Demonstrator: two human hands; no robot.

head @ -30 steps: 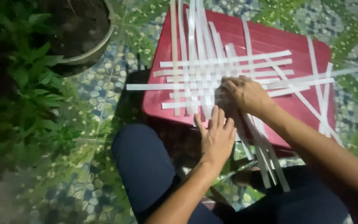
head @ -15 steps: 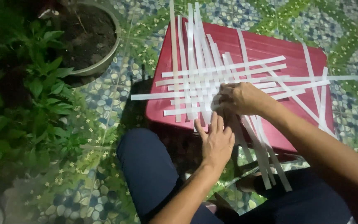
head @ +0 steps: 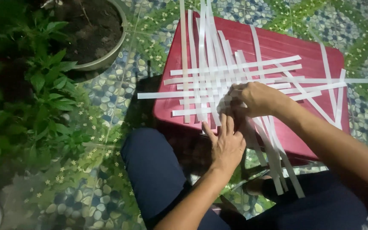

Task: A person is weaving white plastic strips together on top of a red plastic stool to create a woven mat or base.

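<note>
On the red plastic stool [head: 277, 47] | white strips [head: 218, 79] lie half-woven | your left hand [head: 226, 142] presses flat, grip wide; right hand [head: 256, 99] pinches a strip | risk: lifting your palm likely lets loose strips slide apart.

White strips [head: 218, 81] lie interlaced on the red stool [head: 303, 49].
</note>
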